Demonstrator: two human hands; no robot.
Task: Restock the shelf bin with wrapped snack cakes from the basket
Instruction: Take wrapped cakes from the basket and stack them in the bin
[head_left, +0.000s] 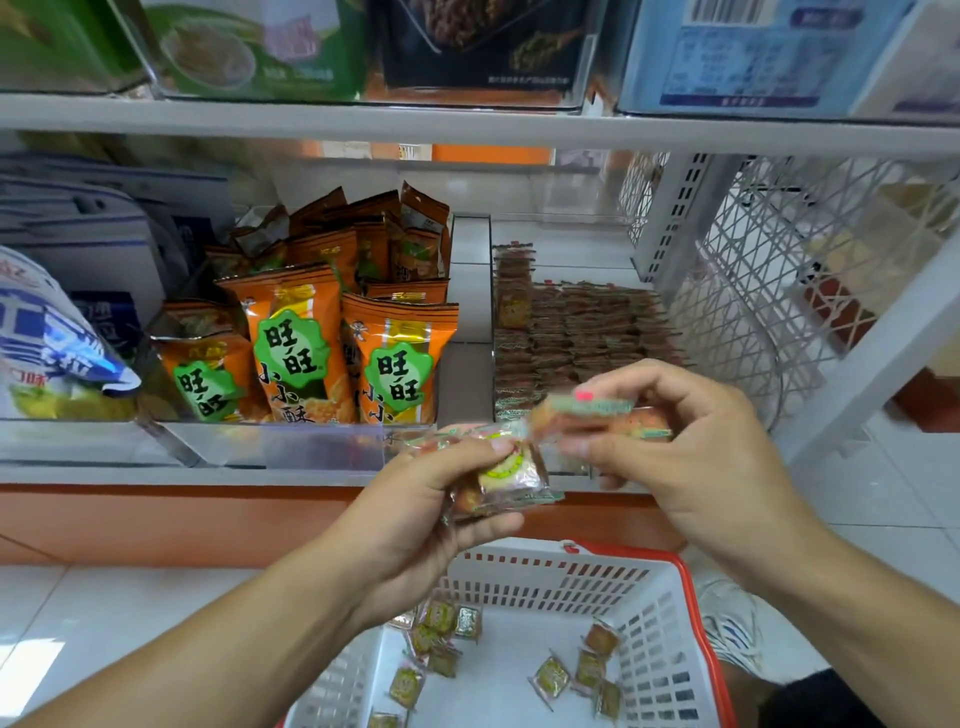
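Your left hand (415, 499) is curled round a small stack of wrapped snack cakes (501, 480), thumb on top and fingers beneath, holding them in front of the shelf edge as a supply close to where they must go. Behind it to the left, orange snack bags (296, 338) stand upright in their own clear bin. Just right of the stack, your right hand (691, 441) pinches another cake or two (597, 413) between thumb and fingertips; the packets are blurred, so the count is unclear. It looks as if you are peeling cakes off the stack to place them singly. Directly behind that hand the shelf bin (576, 332) already holds neat rows, with room at the front. Below, the white basket (675, 623) with its red rim has a scatter of loose cakes left.
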